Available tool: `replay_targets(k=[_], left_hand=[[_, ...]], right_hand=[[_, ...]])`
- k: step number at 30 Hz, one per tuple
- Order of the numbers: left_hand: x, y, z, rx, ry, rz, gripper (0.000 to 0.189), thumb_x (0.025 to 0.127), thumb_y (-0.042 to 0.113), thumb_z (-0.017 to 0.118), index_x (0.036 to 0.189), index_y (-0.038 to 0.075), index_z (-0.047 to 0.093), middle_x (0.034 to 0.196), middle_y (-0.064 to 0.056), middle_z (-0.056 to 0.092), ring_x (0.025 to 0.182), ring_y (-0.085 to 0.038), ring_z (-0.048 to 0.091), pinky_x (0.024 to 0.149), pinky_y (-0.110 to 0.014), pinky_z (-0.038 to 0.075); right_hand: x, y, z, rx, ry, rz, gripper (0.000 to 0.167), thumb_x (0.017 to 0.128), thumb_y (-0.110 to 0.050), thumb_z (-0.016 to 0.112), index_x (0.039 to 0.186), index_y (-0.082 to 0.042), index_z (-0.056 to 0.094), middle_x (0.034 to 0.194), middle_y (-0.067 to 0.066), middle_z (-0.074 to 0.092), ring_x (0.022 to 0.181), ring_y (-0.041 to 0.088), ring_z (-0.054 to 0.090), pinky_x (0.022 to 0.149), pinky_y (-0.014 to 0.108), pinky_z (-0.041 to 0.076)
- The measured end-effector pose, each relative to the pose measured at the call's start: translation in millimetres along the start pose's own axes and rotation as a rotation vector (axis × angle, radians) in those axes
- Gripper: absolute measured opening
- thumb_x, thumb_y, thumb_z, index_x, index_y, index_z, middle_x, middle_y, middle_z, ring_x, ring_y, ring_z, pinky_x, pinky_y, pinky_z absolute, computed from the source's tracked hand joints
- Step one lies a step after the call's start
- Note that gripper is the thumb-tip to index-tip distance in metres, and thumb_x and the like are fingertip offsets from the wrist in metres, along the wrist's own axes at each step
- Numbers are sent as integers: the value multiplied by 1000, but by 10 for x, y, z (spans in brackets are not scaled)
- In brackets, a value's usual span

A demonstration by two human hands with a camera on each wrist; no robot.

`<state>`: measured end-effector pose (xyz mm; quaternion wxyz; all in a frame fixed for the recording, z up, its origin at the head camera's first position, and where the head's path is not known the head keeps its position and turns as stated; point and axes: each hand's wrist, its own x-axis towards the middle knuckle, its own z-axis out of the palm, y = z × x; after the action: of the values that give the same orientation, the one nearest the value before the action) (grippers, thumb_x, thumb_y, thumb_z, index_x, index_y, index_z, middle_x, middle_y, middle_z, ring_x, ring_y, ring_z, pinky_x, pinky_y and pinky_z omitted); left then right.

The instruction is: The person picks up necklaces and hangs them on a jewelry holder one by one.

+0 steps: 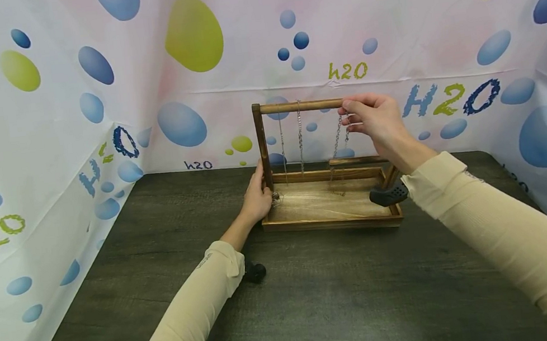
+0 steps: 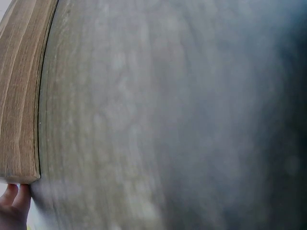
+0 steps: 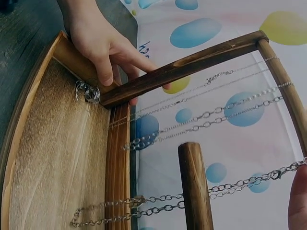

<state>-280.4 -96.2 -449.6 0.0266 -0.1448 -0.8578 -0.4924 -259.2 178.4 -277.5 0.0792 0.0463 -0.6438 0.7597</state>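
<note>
A wooden jewelry stand (image 1: 332, 223) has a tray base, a left post (image 1: 261, 143) and a top bar (image 1: 306, 106). My left hand (image 1: 258, 195) grips its left end at the post's foot, thumb over the tray wall. Several silver chain necklaces (image 1: 300, 139) hang from the bar. At the bar's right end, my right hand (image 1: 374, 119) pinches a chain necklace (image 1: 337, 135); its lower loop reaches the tray in the right wrist view. Silver wire-like jewelry (image 3: 88, 91) lies in the tray corner by the left thumb. In the left wrist view, fingertips (image 2: 17, 203) touch the wood.
A shorter, lower wooden bar (image 1: 358, 160) juts in over the tray from the right. Black wrist devices (image 1: 389, 195) sit by both forearms. The dark tabletop (image 1: 319, 300) meets a printed backdrop (image 1: 237, 28) behind and at the sides.
</note>
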Motion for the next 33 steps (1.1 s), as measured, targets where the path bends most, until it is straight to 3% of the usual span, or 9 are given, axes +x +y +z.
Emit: replay_targets(k=[12,33], left_hand=[[-5,-6,3,-6,-9,-12,84,100,-9,35,163,33,1,160,-15,26,145,-32,31,112,-48,34],[-6,1,8,5,-3,-10,84,99,-9,36,163,31,-1,157,-14,30,144,-32,32,110,-48,36]], right_hand=[[-19,25,-137,-16,20,5,16,96,-11,68,105,0,72,85,4,74,70,16,70,64,26,56],[-26,-72,-341,55,53,0,10,95,-8,68,96,-1,75,84,6,75,67,16,70,63,27,57]])
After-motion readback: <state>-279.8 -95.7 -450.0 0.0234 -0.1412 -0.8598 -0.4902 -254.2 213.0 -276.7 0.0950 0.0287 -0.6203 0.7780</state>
